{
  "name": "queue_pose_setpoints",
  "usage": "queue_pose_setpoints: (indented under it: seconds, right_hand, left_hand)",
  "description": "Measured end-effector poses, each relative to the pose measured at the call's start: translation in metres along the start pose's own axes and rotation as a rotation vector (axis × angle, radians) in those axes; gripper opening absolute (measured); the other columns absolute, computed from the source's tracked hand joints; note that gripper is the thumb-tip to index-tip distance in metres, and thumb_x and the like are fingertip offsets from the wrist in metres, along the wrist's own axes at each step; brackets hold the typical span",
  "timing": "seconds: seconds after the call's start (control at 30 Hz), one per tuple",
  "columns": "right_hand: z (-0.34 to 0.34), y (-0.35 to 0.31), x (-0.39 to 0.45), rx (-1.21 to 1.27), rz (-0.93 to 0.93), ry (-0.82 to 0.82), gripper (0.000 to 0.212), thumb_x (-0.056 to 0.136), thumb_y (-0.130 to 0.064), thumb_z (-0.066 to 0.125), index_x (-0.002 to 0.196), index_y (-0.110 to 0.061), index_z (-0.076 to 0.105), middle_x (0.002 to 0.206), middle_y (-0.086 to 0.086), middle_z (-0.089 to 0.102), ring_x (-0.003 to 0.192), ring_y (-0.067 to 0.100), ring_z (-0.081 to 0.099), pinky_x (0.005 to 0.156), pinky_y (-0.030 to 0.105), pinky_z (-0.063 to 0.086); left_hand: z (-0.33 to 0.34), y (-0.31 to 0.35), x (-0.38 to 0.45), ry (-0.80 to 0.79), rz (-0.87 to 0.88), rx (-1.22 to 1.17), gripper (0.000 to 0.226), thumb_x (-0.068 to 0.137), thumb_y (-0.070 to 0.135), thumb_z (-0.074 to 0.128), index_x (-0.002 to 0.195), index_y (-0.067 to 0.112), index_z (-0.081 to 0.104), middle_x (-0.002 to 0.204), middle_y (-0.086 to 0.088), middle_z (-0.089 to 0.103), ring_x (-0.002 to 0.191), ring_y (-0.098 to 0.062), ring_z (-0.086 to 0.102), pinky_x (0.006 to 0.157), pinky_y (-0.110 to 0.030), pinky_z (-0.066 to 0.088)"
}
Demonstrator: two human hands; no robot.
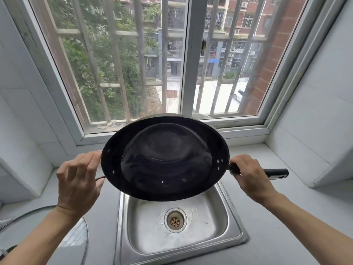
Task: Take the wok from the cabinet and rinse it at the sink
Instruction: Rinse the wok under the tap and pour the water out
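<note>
A black wok (165, 158) hangs in the air above the steel sink (235, 224), tilted so its inside faces me, with a film of water in its bowl. My right hand (250, 176) grips the wok's long black handle (277, 173) close to the rim. My left hand (78, 180) holds the opposite side, fingers curled at the rim by the small loop handle. The sink basin is wet, and its drain (175, 222) shows below the wok. The tap is hidden behind the wok.
A grey counter (286, 226) surrounds the sink. A glass lid (76, 238) lies at the lower left beside the sink. Behind the wok is a barred window (172, 54) with a white sill. Tiled walls close in on both sides.
</note>
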State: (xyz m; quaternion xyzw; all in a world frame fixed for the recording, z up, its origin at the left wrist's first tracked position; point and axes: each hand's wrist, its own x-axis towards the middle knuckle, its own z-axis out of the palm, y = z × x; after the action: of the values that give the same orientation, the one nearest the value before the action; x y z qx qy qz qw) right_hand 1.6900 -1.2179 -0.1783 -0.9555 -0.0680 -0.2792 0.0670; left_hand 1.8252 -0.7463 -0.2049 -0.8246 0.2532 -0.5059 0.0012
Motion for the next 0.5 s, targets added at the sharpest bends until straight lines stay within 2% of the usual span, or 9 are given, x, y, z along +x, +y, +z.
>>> queue_pose_setpoints:
  seconds: [0.5]
  right_hand:
    - [-0.006, 0.002, 0.000, 0.028, 0.058, -0.044, 0.026, 0.077, -0.002, 0.072, 0.095, -0.014, 0.058, 0.091, -0.002, 0.056, 0.083, 0.021, 0.052, 0.071, 0.037, 0.043]
  left_hand:
    - [-0.006, 0.008, 0.016, 0.006, 0.046, 0.001, 0.068, 0.077, 0.016, 0.065, 0.141, 0.001, 0.046, 0.124, -0.016, 0.054, 0.112, -0.038, 0.052, 0.094, -0.046, 0.034]
